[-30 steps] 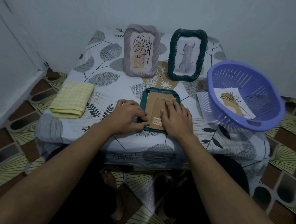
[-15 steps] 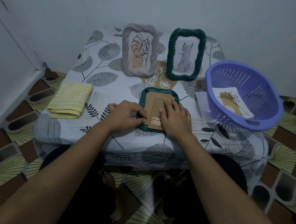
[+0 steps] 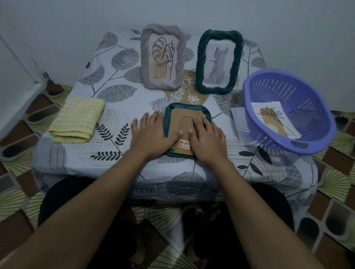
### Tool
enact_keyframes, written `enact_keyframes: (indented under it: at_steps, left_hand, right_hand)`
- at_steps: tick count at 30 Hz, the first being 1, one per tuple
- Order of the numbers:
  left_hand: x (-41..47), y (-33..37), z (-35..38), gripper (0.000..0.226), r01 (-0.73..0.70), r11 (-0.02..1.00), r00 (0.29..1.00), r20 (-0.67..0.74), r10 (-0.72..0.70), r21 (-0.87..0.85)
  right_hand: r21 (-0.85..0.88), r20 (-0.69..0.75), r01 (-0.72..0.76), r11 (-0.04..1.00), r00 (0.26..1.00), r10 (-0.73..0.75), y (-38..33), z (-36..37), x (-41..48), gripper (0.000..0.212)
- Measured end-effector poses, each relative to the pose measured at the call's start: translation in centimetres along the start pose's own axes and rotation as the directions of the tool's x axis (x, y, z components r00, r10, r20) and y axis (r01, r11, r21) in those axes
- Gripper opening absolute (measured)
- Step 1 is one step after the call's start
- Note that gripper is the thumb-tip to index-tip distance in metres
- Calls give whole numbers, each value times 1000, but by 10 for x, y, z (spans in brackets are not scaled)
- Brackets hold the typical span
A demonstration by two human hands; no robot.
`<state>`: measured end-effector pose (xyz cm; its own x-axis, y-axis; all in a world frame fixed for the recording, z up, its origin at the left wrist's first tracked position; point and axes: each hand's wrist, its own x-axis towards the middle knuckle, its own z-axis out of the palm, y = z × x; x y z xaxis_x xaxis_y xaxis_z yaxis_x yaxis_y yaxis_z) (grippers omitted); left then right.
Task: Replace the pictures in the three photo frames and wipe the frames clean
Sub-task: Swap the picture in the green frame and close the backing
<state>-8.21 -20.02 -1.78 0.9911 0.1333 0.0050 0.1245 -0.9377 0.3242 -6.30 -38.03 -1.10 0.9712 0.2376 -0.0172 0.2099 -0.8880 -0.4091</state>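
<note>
Head view: left hand [image 3: 151, 132], curled a moment ago, now flat over face-down teal frame's [image 3: 187, 105] left edge; right hand [image 3: 207, 138] flat on cardboard backing [image 3: 187, 116]; nothing gripped. Backing judged seated. Left of frame, yellow cloth [image 3: 76, 120] unused; beyond, grey frame [image 3: 146, 48] and dark green frame [image 3: 201, 58] upright.

Dim, bluish, even light with soft shadows; wide-angle bending at the edges, slight softness throughout.

a home corner: leaf-print tablecloth [image 3: 117, 81], patterned floor tiles [image 3: 335, 208], plain painted wall [image 3: 76, 11]
</note>
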Motion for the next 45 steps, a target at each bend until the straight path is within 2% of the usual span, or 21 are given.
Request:
enact_keyframes:
  at_steps: [4,9,14,19,22,26,35,38,41,45]
  left_hand:
    - [0,1,3,96,0,1000,1000,-17,0,22]
    - [0,1,4,94,-4,1000,999,-40,5,31]
    - [0,0,4,94,5,999,999,-44,-3,32]
    - [-1,0,3,93,-2,1000,999,-50,3,20]
    - [0,-1,4,93,-8,1000,999,-51,8,17]
    - [0,-2,5,94,-12,1000,999,-51,13,20]
    - [-1,-2,3,96,-13,1000,999,-49,14,22]
    - [0,-2,4,97,-11,1000,999,-46,13,26]
    - [0,-2,3,96,-18,999,999,-44,19,31]
    - [-1,-2,3,97,-17,1000,999,-44,18,26]
  right_hand:
    - [32,35,-15,999,999,14,1,-2,2,53]
    - [122,160,-34,992,987,14,3,-16,8,53]
    - [179,147,-34,983,989,7,5,-34,1,57]
    - [-4,43,-46,999,998,46,3,-48,-27,42]
    - [-131,30,-31,991,999,35,5,-54,-42,31]
    - [-181,-7,-42,983,999,42,5,-58,-55,22]
    - [-112,-29,-130,985,991,128,-7,-57,-61,13]
    - [-14,-15,-194,981,981,194,-9,-54,-60,6]
    - [84,13,-237,968,971,237,-7,-52,-59,13]
    - [143,22,-257,956,966,256,-3,-49,-57,3]
